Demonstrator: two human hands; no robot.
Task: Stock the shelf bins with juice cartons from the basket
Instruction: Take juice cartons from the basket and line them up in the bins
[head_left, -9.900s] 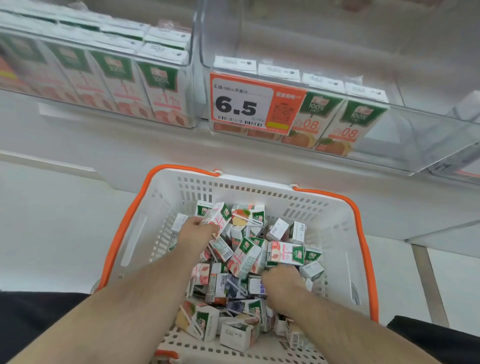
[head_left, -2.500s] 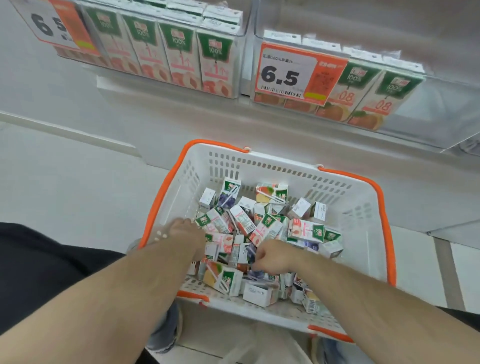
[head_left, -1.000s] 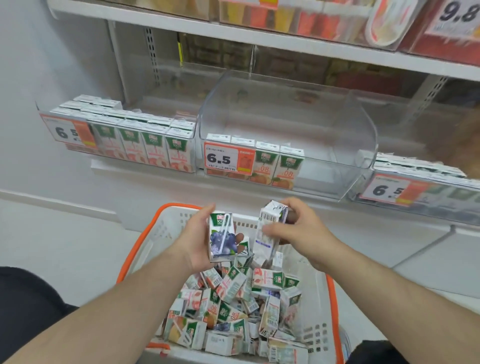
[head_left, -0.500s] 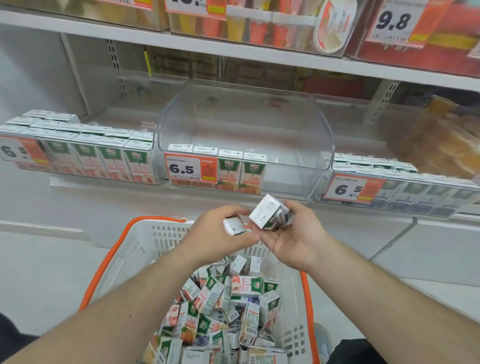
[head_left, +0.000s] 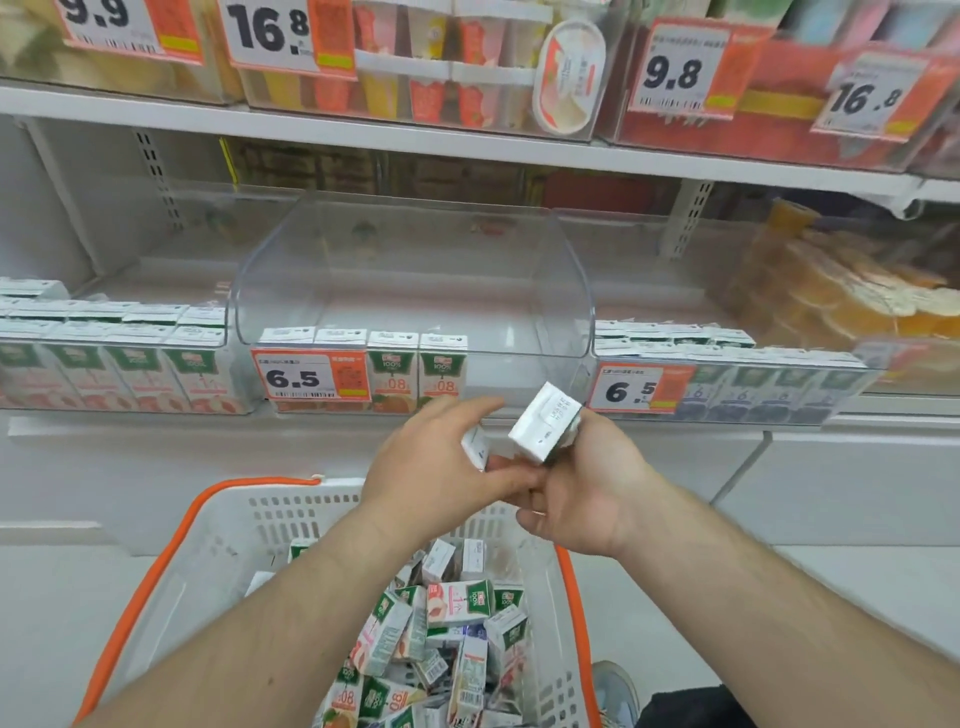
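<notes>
My right hand (head_left: 587, 483) grips a small juice carton (head_left: 545, 428), its white top end tilted toward me. My left hand (head_left: 436, 467) holds a second carton (head_left: 475, 447), mostly hidden behind its fingers. Both hands touch each other above the far rim of the white basket (head_left: 291, 514) with orange trim, which holds several loose cartons (head_left: 457, 613). Straight ahead stands the clear middle bin (head_left: 415, 280) with one front row of orange-juice cartons (head_left: 415, 369). The left bin (head_left: 114, 358) and the right bin (head_left: 737, 384) are full of cartons.
Price tags reading 6.5 (head_left: 311, 376) hang on the bin fronts. The upper shelf (head_left: 467, 140) carries other packaged goods behind tags. Bagged orange goods (head_left: 841, 291) lie at the right of the bin shelf. A shoe (head_left: 618, 691) shows beside the basket.
Both hands came up out of the basket, each with a carton, and now meet in front of the middle bin. The view has tilted up toward the shelves.
</notes>
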